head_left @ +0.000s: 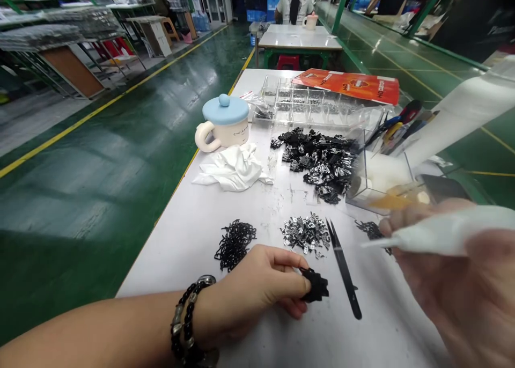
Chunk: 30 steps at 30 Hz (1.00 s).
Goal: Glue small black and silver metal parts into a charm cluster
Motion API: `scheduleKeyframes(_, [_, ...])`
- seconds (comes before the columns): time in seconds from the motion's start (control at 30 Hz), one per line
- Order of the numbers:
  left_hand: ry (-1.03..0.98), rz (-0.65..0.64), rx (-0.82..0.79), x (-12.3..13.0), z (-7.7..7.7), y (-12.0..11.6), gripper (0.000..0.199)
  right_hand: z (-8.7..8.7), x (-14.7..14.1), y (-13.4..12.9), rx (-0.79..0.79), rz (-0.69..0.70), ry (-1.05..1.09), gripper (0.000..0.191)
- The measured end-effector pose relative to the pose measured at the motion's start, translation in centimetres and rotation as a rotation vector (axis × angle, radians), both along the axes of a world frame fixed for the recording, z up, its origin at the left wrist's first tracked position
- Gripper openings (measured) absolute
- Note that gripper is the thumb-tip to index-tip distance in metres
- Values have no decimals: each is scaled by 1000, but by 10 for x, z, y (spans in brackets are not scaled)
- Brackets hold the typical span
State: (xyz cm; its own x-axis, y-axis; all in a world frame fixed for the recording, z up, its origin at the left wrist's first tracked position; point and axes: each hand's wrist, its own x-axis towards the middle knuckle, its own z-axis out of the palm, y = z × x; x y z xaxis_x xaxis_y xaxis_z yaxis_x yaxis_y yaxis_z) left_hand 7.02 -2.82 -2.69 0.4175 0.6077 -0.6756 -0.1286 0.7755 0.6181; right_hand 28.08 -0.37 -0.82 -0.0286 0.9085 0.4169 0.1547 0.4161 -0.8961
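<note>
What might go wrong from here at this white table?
The white squeeze tube in your right hand points its thin nozzle toward the loose silver-and-black metal clips, so a drip might foul them. The small black parts pinched in your left hand might slip and mix with nearby piles.

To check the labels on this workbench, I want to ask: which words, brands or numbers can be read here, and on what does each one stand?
"CHI": the start of a printed word on the cream mug with the blue lid; the remaining letters are too small to read.
Orange printed sheet: it has lettering and a logo, but they are too blurred to read.
No other text can be read.
</note>
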Motion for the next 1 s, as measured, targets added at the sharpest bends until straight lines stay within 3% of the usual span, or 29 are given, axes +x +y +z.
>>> scheduleKeyframes(0.1, [26,-31,-13,0,1,1,16,0,-10,-13,-70,-74,173,22])
scheduleKeyframes(0.47, [37,-52,13,2,-2,-1,18,-4,-25,-23,51,97,50,8])
scheduleKeyframes(1.0, [-18,-41,28,1,-3,-1,15,-5,-23,-25,46,134,87,4])
